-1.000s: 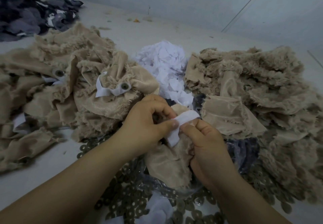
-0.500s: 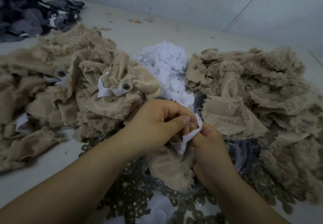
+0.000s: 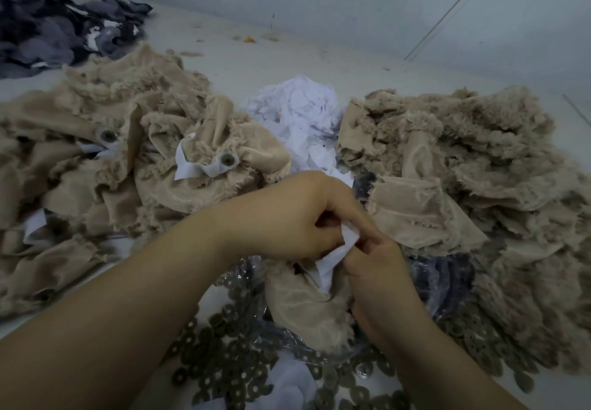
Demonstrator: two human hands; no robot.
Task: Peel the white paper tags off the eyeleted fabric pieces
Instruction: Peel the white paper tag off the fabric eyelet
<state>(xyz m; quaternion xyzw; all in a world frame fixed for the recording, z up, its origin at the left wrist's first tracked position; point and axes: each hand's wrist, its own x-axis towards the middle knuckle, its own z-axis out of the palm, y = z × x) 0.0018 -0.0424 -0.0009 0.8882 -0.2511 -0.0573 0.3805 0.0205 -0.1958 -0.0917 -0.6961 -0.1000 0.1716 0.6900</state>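
A beige fuzzy fabric piece [image 3: 303, 301] hangs between my hands at the centre. A white paper tag [image 3: 335, 256] sticks up from it. My left hand [image 3: 287, 218] pinches the top of the tag with curled fingers. My right hand [image 3: 377, 269] grips the fabric and the tag's lower part from the right. The piece's eyelet is hidden by my hands. On the left pile [image 3: 96, 170], another piece shows a metal eyelet [image 3: 227, 159] with a white tag [image 3: 192, 166] still stuck to it.
A heap of loose white paper tags [image 3: 300, 115] lies at the back centre. A second beige fabric pile [image 3: 463, 170] fills the right. Several metal washers [image 3: 230, 361] are scattered in front. Dark grey fabric [image 3: 48, 26] lies at the far left, by the wall.
The flat tag has been pulled and crumpled between my hands. My left hand has moved right and over the tag; the right hand has shifted slightly lower.
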